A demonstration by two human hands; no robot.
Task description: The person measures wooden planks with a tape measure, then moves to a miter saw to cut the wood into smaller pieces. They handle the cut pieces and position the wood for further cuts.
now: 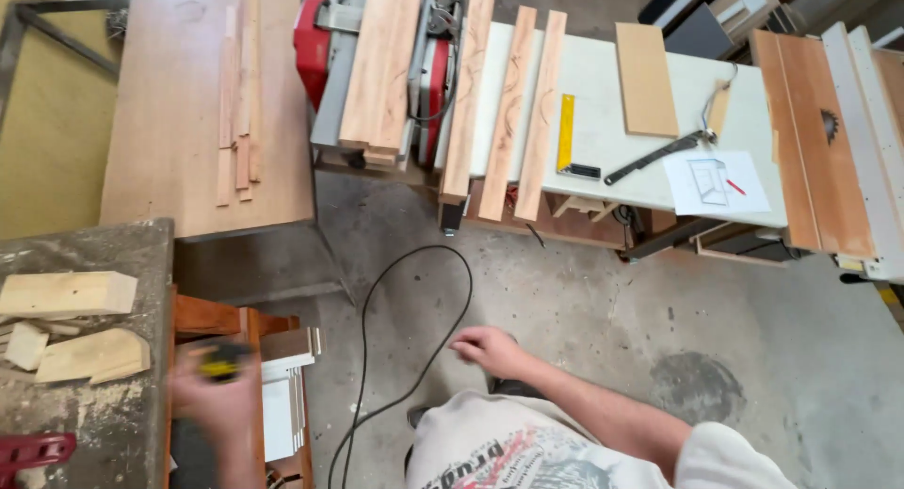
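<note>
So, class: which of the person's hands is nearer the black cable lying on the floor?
The right. The right hand hovers just beside the black cable, to its right. The left hand, gripping a yellow-and-black tool, is farther off, left of the cable by the wooden rack.

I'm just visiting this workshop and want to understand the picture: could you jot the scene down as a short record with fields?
Place: woodworking shop with a concrete floor
Left hand: blurred, closed around a small yellow and black object, possibly a tape measure
Right hand: empty, fingers spread, above the floor near a black cable
White workbench: three long wooden boards, a yellow square, a black handsaw, a sheet with a drawing
Left bench: pale wood offcuts and sawdust
Brown table: thin wood strips
</note>
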